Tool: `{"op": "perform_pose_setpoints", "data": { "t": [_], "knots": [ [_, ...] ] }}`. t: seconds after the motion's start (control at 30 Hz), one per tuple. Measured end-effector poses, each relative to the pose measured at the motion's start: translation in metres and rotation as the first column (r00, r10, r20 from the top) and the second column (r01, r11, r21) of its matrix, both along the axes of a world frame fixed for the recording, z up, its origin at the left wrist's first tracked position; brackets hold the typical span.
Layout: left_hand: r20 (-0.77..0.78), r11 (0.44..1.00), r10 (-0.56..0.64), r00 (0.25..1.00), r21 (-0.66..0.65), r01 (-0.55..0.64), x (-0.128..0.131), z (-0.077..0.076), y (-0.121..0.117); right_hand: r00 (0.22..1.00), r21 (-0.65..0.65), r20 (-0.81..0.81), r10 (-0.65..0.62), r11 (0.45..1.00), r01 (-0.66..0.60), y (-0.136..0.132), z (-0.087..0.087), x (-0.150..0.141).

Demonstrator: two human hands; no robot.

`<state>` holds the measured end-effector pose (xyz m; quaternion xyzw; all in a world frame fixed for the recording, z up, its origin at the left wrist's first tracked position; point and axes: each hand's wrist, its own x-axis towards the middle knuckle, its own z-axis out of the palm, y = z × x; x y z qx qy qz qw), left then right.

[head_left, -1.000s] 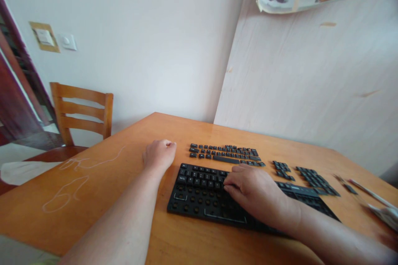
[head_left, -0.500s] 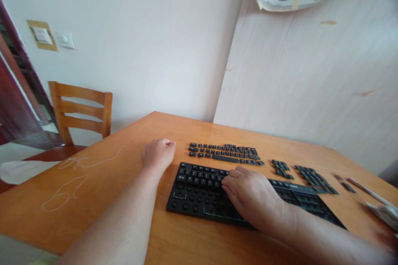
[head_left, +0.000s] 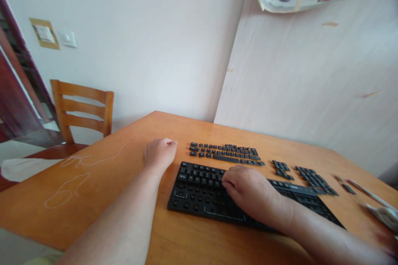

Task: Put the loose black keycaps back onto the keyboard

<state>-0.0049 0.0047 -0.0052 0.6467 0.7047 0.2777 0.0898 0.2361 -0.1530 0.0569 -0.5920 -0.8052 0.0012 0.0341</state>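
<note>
Left hand [head_left: 160, 153] curled closed, nearest the far-left corner of the counter [head_left: 183, 242]; right hand [head_left: 251, 188] bunched over the keyboard [head_left: 214, 203], pinching what, I can't tell!

"How is the light?"
"Bright and soft; the wall [head_left: 161, 49] beyond the right fingers [head_left: 229, 178] looks palest above them, to their left."
"Any shadow?"
"Yes, the keyboard [head_left: 205, 198] darkens just beneath those fingers, and the worktop [head_left: 177, 240] dims on their near side, under the forearm [head_left: 323, 232]."
"And sharpness?"
"Slightly soft; the pale bundle [head_left: 383, 216] far right of the fingers smears, stretched toward the edge."
</note>
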Motion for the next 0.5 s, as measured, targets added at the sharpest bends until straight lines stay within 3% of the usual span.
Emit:
{"op": "perform_pose_setpoints", "data": {
  "t": [0.5],
  "knots": [
    [0.013,1.000,0.006,1.000,0.005,-0.006,0.001,-0.001,0.001,0.996,0.025,-0.052,-0.067,0.997,0.069,-0.002,-0.012,0.002]
  ]
}}
